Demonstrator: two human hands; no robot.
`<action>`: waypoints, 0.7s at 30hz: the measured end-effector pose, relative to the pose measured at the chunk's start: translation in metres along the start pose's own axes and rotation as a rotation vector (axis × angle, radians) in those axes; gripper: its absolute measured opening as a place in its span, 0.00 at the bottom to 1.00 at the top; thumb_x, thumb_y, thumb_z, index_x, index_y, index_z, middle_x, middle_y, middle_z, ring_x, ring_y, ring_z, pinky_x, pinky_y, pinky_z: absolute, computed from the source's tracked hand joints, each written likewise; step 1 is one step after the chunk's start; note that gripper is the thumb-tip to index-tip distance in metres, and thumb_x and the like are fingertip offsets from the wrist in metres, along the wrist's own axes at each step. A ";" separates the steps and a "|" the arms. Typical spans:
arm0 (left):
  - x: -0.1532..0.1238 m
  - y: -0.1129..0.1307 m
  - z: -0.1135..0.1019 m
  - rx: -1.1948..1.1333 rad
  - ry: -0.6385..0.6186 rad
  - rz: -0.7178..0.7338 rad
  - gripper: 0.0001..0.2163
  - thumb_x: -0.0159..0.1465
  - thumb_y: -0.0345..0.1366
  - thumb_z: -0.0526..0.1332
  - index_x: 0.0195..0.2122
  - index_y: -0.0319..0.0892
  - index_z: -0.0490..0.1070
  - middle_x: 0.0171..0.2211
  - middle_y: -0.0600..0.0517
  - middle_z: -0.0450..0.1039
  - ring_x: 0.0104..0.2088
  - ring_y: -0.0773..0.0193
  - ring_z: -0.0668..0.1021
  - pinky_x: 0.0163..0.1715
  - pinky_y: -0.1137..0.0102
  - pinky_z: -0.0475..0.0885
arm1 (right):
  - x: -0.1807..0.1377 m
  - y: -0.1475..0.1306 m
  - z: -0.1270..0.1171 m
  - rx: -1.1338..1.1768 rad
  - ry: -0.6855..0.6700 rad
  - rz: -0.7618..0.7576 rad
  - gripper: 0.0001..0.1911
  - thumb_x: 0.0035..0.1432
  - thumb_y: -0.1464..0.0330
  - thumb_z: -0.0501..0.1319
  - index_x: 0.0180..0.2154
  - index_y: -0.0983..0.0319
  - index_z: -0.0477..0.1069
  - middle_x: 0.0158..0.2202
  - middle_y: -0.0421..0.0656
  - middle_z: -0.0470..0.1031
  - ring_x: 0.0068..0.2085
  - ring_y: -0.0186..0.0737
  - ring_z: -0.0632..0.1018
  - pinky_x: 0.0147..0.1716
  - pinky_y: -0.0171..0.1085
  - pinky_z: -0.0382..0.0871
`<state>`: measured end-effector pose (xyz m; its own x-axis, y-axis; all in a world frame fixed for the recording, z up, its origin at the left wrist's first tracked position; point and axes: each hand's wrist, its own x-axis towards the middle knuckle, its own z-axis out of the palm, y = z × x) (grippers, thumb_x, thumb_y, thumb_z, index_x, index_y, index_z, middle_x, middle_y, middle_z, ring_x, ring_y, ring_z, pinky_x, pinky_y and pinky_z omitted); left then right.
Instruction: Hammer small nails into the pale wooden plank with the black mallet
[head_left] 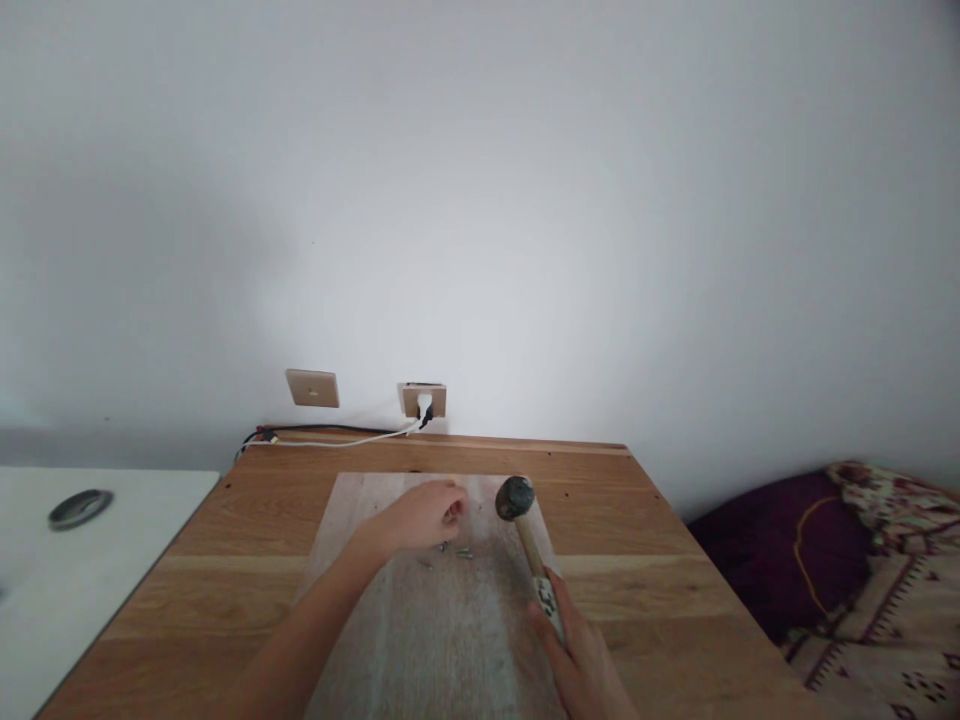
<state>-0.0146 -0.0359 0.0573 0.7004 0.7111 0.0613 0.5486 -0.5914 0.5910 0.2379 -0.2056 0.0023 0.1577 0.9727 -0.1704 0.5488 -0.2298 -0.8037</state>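
Note:
My right hand [577,650] is wrapped round the handle of a mallet [531,548]. The mallet has a dark rounded head, a wooden shaft and a white patterned grip, and its head is raised toward the far right edge of a pale board [442,640]. Over the far part of that board is my left hand [427,515], with fingers curled together in a pinch. Whatever is between those fingertips is too small to make out. Several small metal screws or nails [465,553] lie on the board just below my left hand.
The board rests on a wooden table [645,600] against a white wall. Cables [337,442] run along its back edge to a wall socket [424,400]. At left stands a white surface [90,590] with a dark round object [80,508]. Purple cushion [780,560] and patterned fabric [900,620] lie right.

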 end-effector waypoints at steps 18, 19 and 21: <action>-0.009 0.003 0.009 0.088 0.000 -0.070 0.08 0.54 0.24 0.60 0.31 0.44 0.75 0.30 0.52 0.75 0.34 0.59 0.77 0.35 0.70 0.66 | -0.002 -0.003 -0.001 -0.017 -0.020 0.018 0.49 0.59 0.36 0.49 0.66 0.66 0.62 0.61 0.55 0.73 0.64 0.53 0.70 0.63 0.43 0.63; -0.005 0.003 0.010 0.053 0.042 -0.065 0.10 0.54 0.24 0.59 0.34 0.44 0.76 0.31 0.52 0.76 0.35 0.59 0.77 0.36 0.71 0.66 | -0.002 -0.004 -0.002 -0.019 -0.016 0.018 0.49 0.59 0.36 0.49 0.66 0.66 0.62 0.61 0.54 0.73 0.64 0.52 0.70 0.63 0.42 0.63; 0.005 0.004 0.016 -0.029 0.133 -0.047 0.14 0.56 0.23 0.59 0.39 0.45 0.76 0.34 0.52 0.78 0.37 0.60 0.78 0.39 0.70 0.68 | -0.002 -0.006 -0.003 -0.018 -0.016 0.013 0.47 0.61 0.37 0.48 0.66 0.64 0.63 0.61 0.53 0.73 0.65 0.51 0.70 0.63 0.41 0.63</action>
<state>-0.0017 -0.0408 0.0465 0.6065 0.7831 0.1375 0.5651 -0.5462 0.6183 0.2367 -0.2063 0.0093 0.1517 0.9700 -0.1900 0.5613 -0.2428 -0.7912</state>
